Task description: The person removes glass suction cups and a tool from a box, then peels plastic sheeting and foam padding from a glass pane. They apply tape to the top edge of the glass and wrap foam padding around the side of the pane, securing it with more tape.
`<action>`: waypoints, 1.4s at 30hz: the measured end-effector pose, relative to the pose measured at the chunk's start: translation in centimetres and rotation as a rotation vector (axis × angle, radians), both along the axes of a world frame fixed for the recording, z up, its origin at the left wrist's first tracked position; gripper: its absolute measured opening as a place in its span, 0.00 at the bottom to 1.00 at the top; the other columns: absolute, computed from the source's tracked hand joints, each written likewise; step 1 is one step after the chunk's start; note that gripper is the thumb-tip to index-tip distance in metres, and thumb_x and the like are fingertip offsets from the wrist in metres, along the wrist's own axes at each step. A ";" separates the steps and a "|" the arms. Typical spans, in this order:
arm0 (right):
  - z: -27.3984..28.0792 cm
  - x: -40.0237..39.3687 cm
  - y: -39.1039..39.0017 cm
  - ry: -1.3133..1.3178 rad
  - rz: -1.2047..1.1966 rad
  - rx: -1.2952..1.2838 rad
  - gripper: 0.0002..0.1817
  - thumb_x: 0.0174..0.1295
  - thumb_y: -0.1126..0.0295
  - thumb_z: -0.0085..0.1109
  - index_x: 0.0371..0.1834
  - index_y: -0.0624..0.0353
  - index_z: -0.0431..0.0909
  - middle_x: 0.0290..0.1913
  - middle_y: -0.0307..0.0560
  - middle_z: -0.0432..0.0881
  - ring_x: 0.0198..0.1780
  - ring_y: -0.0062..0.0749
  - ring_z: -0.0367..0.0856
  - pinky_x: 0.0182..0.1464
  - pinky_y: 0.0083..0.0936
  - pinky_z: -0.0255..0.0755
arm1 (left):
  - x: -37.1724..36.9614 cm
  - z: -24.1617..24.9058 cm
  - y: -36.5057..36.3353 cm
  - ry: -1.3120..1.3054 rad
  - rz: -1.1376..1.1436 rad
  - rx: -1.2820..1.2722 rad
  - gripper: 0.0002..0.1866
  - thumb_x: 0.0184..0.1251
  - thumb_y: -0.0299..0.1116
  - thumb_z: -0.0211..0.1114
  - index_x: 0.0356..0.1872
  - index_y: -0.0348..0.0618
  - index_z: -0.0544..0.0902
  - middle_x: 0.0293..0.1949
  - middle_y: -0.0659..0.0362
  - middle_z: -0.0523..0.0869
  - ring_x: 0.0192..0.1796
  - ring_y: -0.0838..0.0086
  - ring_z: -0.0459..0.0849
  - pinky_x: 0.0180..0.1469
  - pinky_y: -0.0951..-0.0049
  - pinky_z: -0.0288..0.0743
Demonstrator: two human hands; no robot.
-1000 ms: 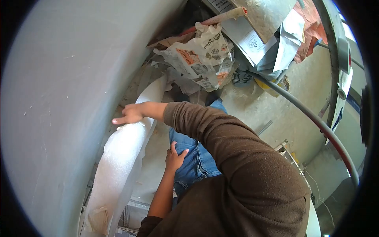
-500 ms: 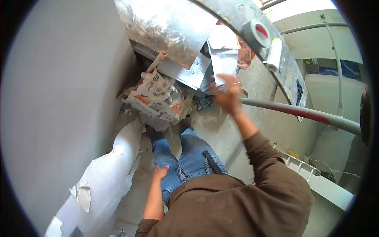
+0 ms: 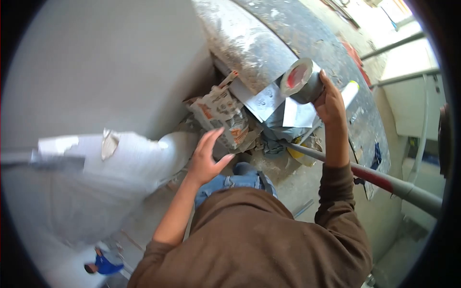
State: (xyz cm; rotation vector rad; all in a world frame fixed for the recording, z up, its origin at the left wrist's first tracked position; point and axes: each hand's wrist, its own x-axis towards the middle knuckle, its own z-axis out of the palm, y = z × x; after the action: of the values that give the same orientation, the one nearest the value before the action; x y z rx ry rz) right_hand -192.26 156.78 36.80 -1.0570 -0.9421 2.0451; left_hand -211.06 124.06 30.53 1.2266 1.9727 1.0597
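A wide roll of grey tape [image 3: 314, 89] with a red-marked core is gripped in my right hand [image 3: 331, 103]. It is held up near the scaffold boards, its open core facing left. My left hand [image 3: 207, 161] is raised in front of my waist, fingers stretched and thumb apart, with nothing in it. Beyond that hand lies a torn, printed paper sack [image 3: 221, 110]. Printed sheets [image 3: 259, 101] stick out from under the board, and a blank white sheet [image 3: 297, 114] lies below the tape roll.
A white roll [image 3: 349, 93] lies on the dusty board [image 3: 307, 36]. A grey and red pole [image 3: 384, 180] crosses on the right. Large plastic-like wrapping [image 3: 129, 168] bulges on the left beside the grey wall [image 3: 110, 62]. A person in blue [image 3: 106, 263] shows at lower left.
My right hand has taken the tape roll off the board and holds it up. My left hand has risen from my thigh and opened. The view has turned.
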 end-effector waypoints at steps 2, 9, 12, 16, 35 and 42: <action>0.2 -1.1 -4.3 0.084 0.009 -0.231 0.18 0.80 0.55 0.53 0.57 0.57 0.80 0.41 0.40 0.89 0.40 0.30 0.88 0.45 0.30 0.80 | 1.3 4.2 3.1 0.258 -0.002 0.266 0.46 0.57 0.46 0.81 0.74 0.40 0.71 0.71 0.49 0.74 0.73 0.53 0.74 0.74 0.57 0.68; -1.2 -2.7 -12.5 0.075 0.519 -0.329 0.25 0.78 0.48 0.53 0.50 0.62 0.81 0.37 0.48 0.89 0.37 0.33 0.89 0.44 0.33 0.85 | 2.0 8.0 2.0 0.034 -0.017 0.147 0.31 0.55 0.46 0.84 0.51 0.36 0.79 0.43 0.48 0.89 0.46 0.59 0.89 0.51 0.63 0.80; 0.8 -2.8 -15.6 -0.285 0.402 0.739 0.20 0.69 0.59 0.70 0.53 0.65 0.82 0.34 0.48 0.85 0.37 0.29 0.87 0.39 0.26 0.82 | 3.0 9.1 0.3 -0.300 0.104 0.094 0.27 0.57 0.42 0.83 0.49 0.38 0.79 0.40 0.48 0.88 0.42 0.63 0.89 0.47 0.64 0.79; 0.7 -4.3 -16.9 -0.186 0.543 1.247 0.16 0.61 0.73 0.74 0.51 0.62 0.87 0.46 0.52 0.86 0.47 0.41 0.88 0.44 0.31 0.82 | 3.6 7.9 -2.1 0.052 0.168 0.084 0.27 0.58 0.42 0.80 0.51 0.38 0.77 0.41 0.46 0.86 0.42 0.54 0.86 0.45 0.61 0.78; 1.7 -9.1 -18.4 0.583 1.164 0.594 0.56 0.52 0.46 0.81 0.80 0.61 0.62 0.76 0.53 0.69 0.77 0.45 0.65 0.70 0.40 0.65 | -1.1 6.7 -12.1 -1.096 0.132 0.309 0.33 0.43 0.52 0.78 0.43 0.30 0.84 0.36 0.59 0.88 0.35 0.75 0.85 0.40 0.76 0.78; 1.4 -11.3 -22.8 0.801 1.386 0.100 0.20 0.54 0.74 0.80 0.51 0.63 0.88 0.61 0.56 0.84 0.70 0.47 0.76 0.75 0.47 0.62 | -0.3 0.5 -11.2 -1.487 -0.080 0.608 0.36 0.43 0.44 0.72 0.56 0.31 0.81 0.51 0.51 0.86 0.53 0.65 0.84 0.59 0.67 0.77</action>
State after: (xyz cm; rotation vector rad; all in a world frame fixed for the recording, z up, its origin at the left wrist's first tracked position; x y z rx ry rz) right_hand -203.57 133.99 38.21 0.8031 -1.4208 2.9477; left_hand -211.39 112.85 31.00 0.3731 0.4561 1.8041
